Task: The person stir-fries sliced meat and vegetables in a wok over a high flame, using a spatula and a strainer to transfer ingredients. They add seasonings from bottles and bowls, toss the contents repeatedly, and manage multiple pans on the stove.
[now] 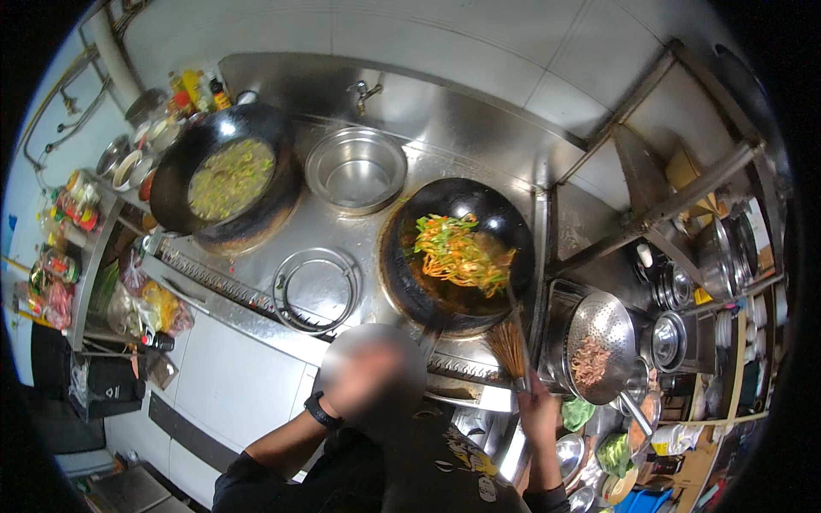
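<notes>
A black wok [449,314] stands on the steel range before me and holds noodles with green and orange vegetables [462,253]. My right hand [539,407] grips the handle of a metal cooking utensil [518,340], whose far end reaches the food at the wok's right side. A bamboo wok brush [507,349] lies beside that utensil, partly hidden. A round blur covers most of my left hand [369,369], near the wok's lower left edge; what it holds cannot be told. On the left, a second black wok [256,122] holds greenish liquid with chopped greens [232,179].
Between the woks are a steel pot [356,170] and a metal ring [317,292]. A tap [364,96] sticks out from the back panel. At right, a perforated strainer [600,320] holds cooked meat pieces [589,361], near shelves of bowls. Bottles [192,90] crowd the left corner.
</notes>
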`<move>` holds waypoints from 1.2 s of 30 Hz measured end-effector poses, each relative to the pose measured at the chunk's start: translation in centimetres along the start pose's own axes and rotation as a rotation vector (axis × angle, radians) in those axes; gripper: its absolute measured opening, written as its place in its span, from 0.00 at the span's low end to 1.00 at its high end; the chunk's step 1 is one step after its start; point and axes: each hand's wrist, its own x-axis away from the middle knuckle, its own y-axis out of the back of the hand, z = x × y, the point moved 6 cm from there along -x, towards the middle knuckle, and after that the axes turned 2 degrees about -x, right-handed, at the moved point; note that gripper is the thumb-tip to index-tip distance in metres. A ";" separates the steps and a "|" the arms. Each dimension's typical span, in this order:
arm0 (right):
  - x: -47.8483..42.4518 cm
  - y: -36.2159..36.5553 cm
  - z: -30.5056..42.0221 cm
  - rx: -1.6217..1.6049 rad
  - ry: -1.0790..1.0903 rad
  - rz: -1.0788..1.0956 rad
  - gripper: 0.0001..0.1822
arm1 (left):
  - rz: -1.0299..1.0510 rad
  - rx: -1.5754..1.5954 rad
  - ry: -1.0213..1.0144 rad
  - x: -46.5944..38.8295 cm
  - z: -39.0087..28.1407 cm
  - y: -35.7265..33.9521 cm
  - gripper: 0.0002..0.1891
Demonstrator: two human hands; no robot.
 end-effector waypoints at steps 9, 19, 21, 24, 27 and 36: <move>1.1 3.5 -0.3 -0.316 0.019 -0.066 0.18 | 0.134 -0.212 0.019 -0.9 4.6 -0.5 0.21; 2.5 3.2 -1.4 -0.536 -0.008 -0.059 0.20 | 0.044 -1.053 -0.434 -3.3 0.5 -1.8 0.19; 2.7 3.1 -1.6 -0.559 0.021 -0.052 0.21 | 0.072 -1.136 -0.461 -3.4 1.5 -1.0 0.17; 3.8 2.6 -2.1 -0.855 -0.211 0.051 0.21 | 0.041 -0.952 -0.324 -3.9 4.0 0.8 0.17; 4.4 2.1 -2.3 -0.948 -0.272 0.062 0.21 | -0.088 -0.631 -0.107 -4.3 1.3 -0.2 0.15; -0.2 1.3 -1.4 -0.061 -0.065 -0.141 0.21 | 0.267 -0.983 -0.236 -4.5 -2.2 -3.4 0.14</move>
